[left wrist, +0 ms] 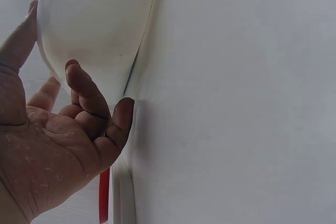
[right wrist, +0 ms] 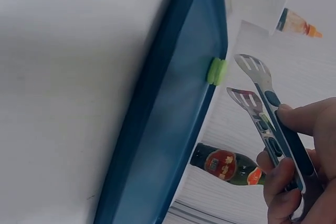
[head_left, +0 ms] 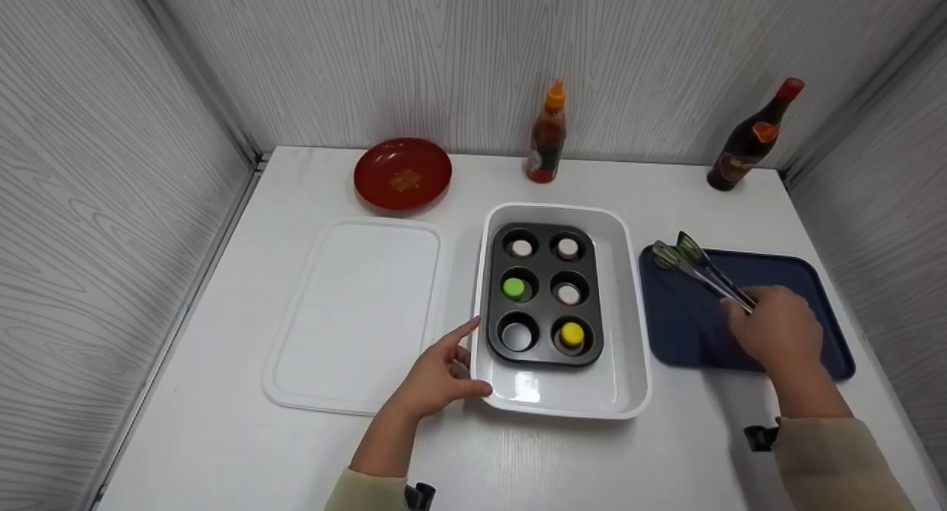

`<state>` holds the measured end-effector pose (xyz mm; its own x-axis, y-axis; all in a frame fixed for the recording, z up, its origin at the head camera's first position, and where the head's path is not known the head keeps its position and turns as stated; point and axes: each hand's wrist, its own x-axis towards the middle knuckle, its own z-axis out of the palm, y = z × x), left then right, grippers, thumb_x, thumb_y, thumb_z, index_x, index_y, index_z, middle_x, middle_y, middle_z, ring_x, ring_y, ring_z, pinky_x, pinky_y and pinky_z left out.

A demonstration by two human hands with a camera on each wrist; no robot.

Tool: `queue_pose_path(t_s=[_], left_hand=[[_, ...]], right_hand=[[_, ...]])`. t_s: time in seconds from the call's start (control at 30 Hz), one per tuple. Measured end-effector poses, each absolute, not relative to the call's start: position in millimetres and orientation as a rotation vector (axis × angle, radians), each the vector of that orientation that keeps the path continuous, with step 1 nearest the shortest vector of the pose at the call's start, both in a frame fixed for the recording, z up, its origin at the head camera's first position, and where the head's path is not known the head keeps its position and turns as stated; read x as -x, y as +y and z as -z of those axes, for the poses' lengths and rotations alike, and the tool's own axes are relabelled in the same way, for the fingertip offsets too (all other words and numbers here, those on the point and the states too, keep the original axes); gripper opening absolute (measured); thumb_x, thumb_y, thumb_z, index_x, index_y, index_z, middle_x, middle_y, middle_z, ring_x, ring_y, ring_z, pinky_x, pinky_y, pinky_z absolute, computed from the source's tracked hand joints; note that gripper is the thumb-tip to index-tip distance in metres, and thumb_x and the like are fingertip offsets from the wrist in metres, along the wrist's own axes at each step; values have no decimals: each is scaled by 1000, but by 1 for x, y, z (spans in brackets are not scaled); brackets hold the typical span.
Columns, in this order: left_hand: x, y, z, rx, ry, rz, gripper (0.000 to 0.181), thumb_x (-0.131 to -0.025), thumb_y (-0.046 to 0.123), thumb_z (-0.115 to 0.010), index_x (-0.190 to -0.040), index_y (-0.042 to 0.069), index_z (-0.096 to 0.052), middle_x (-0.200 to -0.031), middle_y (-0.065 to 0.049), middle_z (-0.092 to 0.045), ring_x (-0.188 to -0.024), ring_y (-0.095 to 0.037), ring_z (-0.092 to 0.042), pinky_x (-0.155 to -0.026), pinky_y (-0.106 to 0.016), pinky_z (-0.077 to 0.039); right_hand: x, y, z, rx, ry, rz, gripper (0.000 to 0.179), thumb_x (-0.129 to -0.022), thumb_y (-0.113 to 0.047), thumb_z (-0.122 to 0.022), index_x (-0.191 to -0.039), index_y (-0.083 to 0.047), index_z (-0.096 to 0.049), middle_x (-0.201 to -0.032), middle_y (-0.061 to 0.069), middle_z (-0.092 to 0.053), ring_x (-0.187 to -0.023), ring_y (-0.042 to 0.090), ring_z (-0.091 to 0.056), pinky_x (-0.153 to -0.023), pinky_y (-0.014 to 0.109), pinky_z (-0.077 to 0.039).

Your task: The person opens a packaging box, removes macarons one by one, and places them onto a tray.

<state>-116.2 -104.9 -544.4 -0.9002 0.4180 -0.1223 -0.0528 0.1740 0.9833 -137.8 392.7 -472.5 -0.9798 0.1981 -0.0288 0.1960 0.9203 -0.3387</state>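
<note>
My right hand (head_left: pixel 780 330) holds a pair of metal tongs (right wrist: pixel 291 141) with slotted heads over the dark blue tray (head_left: pixel 688 344). The tongs' two arms are spread apart. In the right wrist view a green macaron-like round (right wrist: pixel 216 72) sits at the tray's far end, near the tong heads. My left hand (head_left: pixel 436 378) touches the near left corner of a white basin (head_left: pixel 570 409), thumb and forefinger spread. A dark muffin pan (head_left: pixel 543 304) lies in the basin. Its cups hold a green round (head_left: pixel 513 288), a yellow round (head_left: pixel 572 334) and several pale pink ones (head_left: pixel 567 248); the near left cup holds none.
A white board (head_left: pixel 355 311) lies left of the basin. Behind stand a red plate (head_left: pixel 403 172), a sauce bottle (head_left: pixel 547 137) with an orange cap, and a dark bottle (head_left: pixel 743 145) with a red top. Pale wood-grain panels (head_left: pixel 333 60) enclose the table at back and sides.
</note>
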Motion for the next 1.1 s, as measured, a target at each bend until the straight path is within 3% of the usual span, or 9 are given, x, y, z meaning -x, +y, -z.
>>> queue_pose_path(t_s=[0.3,0.8,1.1], left_hand=[[116,-105,543,-359,2108,-1774,103,-77,4,-94,-164,14,-41,-100,-11,-58,-80,-18,-57,-67,-28,-48],[115,-104,540,-295,2101,-1757,103,-76,3,-94,-164,17,-42,-101,-10,-56,-80,-17,-56,-68,-30,-47],[116,-104,542,-290,2097,-1768,103,-76,2,-94,-164,17,-42,-101,-10,-57,-78,-17,-56,-65,-28,-46]], right_hand=[[136,384,466,285,-3001,-628,53,-103,-41,-68,-128,6,-71,-104,27,-71,-77,35,-66,-60,49,-50],[131,357,453,171,-2889,-695,42,-103,-30,-67,-126,4,-73,-106,24,-71,-82,35,-65,-66,45,-47],[132,336,457,43,-2710,-703,32,-100,-22,-73,-117,6,-76,-102,26,-70,-84,42,-65,-73,58,-50]])
